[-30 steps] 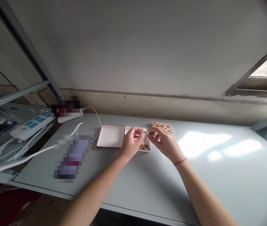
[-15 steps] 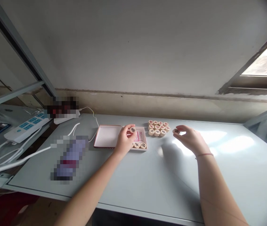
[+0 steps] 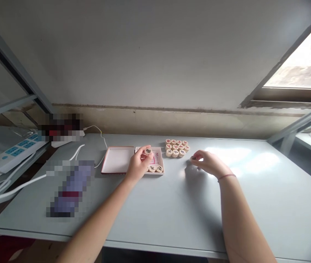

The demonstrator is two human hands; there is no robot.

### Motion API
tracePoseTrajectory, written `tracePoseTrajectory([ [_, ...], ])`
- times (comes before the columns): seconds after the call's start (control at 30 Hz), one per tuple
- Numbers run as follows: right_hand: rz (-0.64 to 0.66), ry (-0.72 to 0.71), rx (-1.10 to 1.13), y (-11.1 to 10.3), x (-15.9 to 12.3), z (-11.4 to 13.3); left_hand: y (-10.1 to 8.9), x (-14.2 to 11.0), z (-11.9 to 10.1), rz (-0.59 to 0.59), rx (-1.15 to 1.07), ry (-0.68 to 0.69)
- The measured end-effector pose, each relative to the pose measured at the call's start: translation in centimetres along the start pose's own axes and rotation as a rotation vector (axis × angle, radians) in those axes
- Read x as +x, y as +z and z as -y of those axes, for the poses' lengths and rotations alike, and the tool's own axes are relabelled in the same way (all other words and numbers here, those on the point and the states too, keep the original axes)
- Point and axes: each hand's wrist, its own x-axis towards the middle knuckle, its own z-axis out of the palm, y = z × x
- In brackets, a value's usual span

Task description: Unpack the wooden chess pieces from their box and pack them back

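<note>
Over the shallow white box (image 3: pixel 163 167), my left hand (image 3: pixel 138 164) pinches a round wooden Chinese chess piece (image 3: pixel 148 151) with a black character facing up. Several more pieces with black characters lie along the box's front side, partly hidden by that hand. My right hand (image 3: pixel 208 162) is closed on another chess piece (image 3: pixel 193 158), low at the tabletop; fingers cover most of it. Whether this piece touches the table I cannot tell. Between the hands, toward the wall, stand stacked chess pieces (image 3: pixel 175 147) in rows, the back ones marked red and the front ones black.
Left of the box lies its open lid (image 3: pixel 117 160). A blurred purple item (image 3: pixel 74 188) rests on the grey table (image 3: pixel 155 212). White cables and a power strip (image 3: pixel 14 153) occupy the left side. A wall runs behind, with a window (image 3: pixel 303 69) at right.
The whole view has shifted, so objects appear further left. My right hand has lowered its chess piece toward the tabletop, a little nearer the stacks. My left hand still holds its piece over the box.
</note>
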Motion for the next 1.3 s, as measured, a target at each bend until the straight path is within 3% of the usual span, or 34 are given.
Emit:
tracePoseTrajectory([
  [0.23, -0.005, -0.005, -0.014, 1.1, 0.7, 0.6, 0.0, 0.0, 0.2, 0.023, 0.046, 0.010],
  [0.37, -0.103, 0.025, -0.038, 1.7, 1.0, 0.7, 0.1, 0.0, 0.5, 0.044, 0.098, 0.062],
  [0.47, -0.201, 0.023, -0.033, 1.9, 0.6, 1.6, 0.2, -0.1, 0.7, 0.050, 0.229, 0.181],
  [0.57, -0.217, -0.192, 0.184, 2.5, -0.7, 4.2, 0.5, -0.1, 1.2, 0.069, 0.395, 0.364],
  [0.67, -0.037, -0.493, 0.470, 3.9, -2.2, 7.4, 0.8, -0.2, 1.7, 0.116, 0.506, 0.479],
  [0.77, -0.034, -0.560, 0.513, 5.0, -3.1, 9.3, 0.9, -0.2, 2.0, 0.119, 0.585, 0.535],
  [0.9, -0.190, -0.447, 0.506, 4.4, -2.4, 8.3, 0.9, -0.3, 1.8, 0.124, 0.628, 0.580],
  [1.0, -0.420, -0.254, 0.416, 3.3, -0.9, 5.5, 0.9, -0.5, 1.5, 0.140, 0.601, 0.586],
  [1.07, -0.480, -0.130, 0.253, 2.8, 0.1, 3.5, 0.8, -0.5, 1.4, 0.152, 0.580, 0.577],
  [1.17, -0.415, -0.023, 0.073, 2.7, 1.1, 1.4, 0.7, -0.6, 1.3, 0.169, 0.563, 0.545],
  [1.3, -0.266, 0.019, 0.020, 3.1, 1.4, 0.8, 0.6, -0.6, 1.1, 0.179, 0.541, 0.521],
])
